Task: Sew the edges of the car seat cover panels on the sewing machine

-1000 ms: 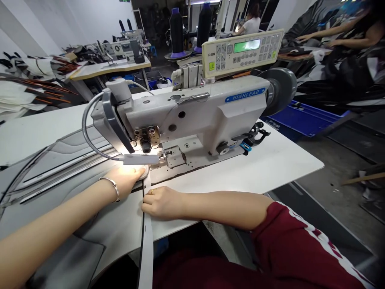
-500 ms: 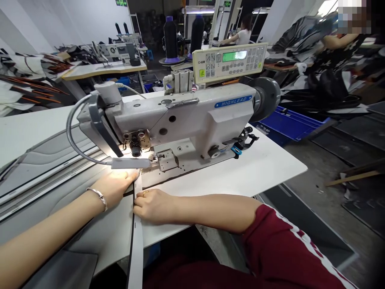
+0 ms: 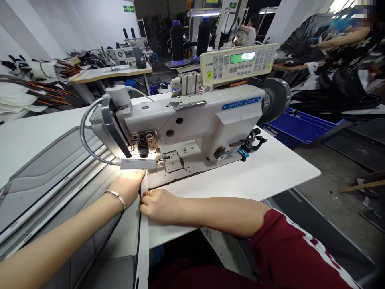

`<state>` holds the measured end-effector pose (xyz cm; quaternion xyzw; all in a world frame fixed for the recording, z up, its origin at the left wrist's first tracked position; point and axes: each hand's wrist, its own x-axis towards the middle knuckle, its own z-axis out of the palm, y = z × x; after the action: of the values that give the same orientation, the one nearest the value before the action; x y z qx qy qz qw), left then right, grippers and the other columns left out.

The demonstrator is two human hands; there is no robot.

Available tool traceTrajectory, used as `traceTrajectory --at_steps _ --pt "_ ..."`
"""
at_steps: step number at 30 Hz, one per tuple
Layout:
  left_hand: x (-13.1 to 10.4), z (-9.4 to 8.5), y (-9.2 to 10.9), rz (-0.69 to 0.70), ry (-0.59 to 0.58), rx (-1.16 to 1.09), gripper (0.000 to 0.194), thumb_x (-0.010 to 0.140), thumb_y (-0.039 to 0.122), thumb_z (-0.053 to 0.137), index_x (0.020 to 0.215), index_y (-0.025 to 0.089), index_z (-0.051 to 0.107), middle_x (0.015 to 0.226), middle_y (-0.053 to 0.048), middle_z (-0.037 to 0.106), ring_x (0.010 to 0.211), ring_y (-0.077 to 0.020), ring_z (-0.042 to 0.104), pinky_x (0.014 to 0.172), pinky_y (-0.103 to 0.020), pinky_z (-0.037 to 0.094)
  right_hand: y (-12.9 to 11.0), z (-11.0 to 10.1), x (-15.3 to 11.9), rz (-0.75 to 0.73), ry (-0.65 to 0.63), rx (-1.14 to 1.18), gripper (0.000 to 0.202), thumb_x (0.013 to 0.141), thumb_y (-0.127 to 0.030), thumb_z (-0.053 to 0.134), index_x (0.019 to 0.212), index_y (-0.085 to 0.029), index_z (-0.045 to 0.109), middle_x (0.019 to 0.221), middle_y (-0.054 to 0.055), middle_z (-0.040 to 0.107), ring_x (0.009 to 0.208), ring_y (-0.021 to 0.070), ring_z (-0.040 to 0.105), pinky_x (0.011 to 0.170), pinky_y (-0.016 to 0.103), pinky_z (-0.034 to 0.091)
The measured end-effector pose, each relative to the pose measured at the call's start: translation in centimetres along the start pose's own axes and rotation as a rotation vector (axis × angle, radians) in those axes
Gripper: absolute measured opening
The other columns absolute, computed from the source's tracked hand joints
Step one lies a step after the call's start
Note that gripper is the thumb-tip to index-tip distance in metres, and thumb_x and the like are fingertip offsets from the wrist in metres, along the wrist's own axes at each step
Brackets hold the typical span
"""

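Observation:
A grey sewing machine (image 3: 192, 116) stands on the white table. My left hand (image 3: 128, 185) lies on the grey quilted fabric (image 3: 93, 196) under the lit lamp tube (image 3: 137, 163), its fingertips at the white strip close to the needle area. Whether those fingers pinch anything is hidden. Lower down the same strip, my right hand (image 3: 159, 205) is closed on the white strip with a black edge (image 3: 144, 241), which hangs over the table's front edge.
A control panel (image 3: 239, 64) sits above the machine, with black thread cones (image 3: 177, 44) behind it. To the right is a blue crate (image 3: 309, 124). Two other people work in the background, one (image 3: 249, 36) behind the panel.
The whole view has shifted, so the machine appears slightly further right. The grey fabric at the left has moved relative to the table. My right hand still holds the strip.

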<state>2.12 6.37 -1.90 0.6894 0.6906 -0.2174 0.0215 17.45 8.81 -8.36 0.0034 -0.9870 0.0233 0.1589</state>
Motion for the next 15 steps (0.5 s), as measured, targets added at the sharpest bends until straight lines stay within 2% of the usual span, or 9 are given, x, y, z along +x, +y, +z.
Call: traceTrajectory --at_steps 3,5,15 --pt "0.1 -0.1 0.0 -0.008 0.019 0.002 0.033 0.079 0.003 0.04 0.1 0.014 0.063 0.101 -0.013 0.067 0.101 -0.0272 0.063 0.084 -0.035 0.048 -0.3 -0.2 0.1 0.002 -0.029 0.025 0.015 0.083 -0.006 0.051 0.076 -0.015 0.062 0.081 0.006 0.065 0.076 0.0208 0.062 0.063 0.032 0.048" --pt "0.2 0.1 0.2 -0.022 0.017 -0.003 0.03 0.079 0.003 0.041 0.096 0.014 0.063 0.098 -0.013 0.067 0.097 -0.0271 0.064 0.081 -0.035 0.049 -0.4 -0.3 0.2 0.008 -0.033 0.037 0.014 0.082 -0.006 0.052 0.076 -0.014 0.062 0.081 0.007 0.066 0.077 0.0212 0.063 0.063 0.033 0.048" --pt "1.4 0.0 2.0 -0.066 -0.013 -0.04 0.031 0.085 0.003 0.037 0.103 0.007 0.061 0.104 -0.02 0.065 0.096 -0.0279 0.066 0.081 -0.036 0.05 -0.2 0.8 0.3 0.026 0.016 0.059 0.015 0.084 -0.006 0.052 0.079 -0.011 0.066 0.083 0.011 0.069 0.077 0.0231 0.063 0.068 0.035 0.05"
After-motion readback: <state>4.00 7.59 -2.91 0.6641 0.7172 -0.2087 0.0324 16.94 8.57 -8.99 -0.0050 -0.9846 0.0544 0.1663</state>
